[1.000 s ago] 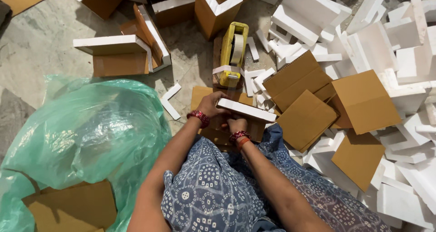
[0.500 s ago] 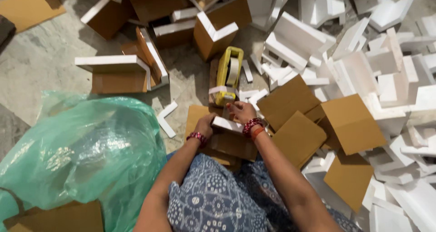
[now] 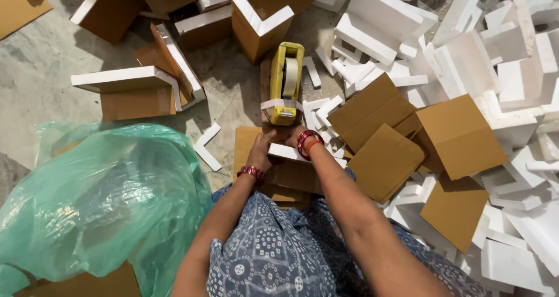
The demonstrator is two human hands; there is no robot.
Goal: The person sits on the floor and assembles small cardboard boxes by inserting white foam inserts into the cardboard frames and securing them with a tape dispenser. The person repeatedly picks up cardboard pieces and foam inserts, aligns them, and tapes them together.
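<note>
grey, perhaps stone floor (image 3: 41, 58), daylit

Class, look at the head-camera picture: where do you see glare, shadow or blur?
Head view: sheen glints on the green plastic bag; the cardboard pieces cast soft shadows on the stone floor; the white foam blocks look bright, almost washed out; the forearms at the bottom edge are slightly soft.

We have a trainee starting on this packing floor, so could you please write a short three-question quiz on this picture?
1. True or false: the yellow tape dispenser lies beyond both hands.
2. What lies on the person's left? A) green plastic bag B) foam pile
3. What are the left hand and right hand on?

Key: 1 true. 2 A. 3 A cardboard piece with a white foam strip.
</note>
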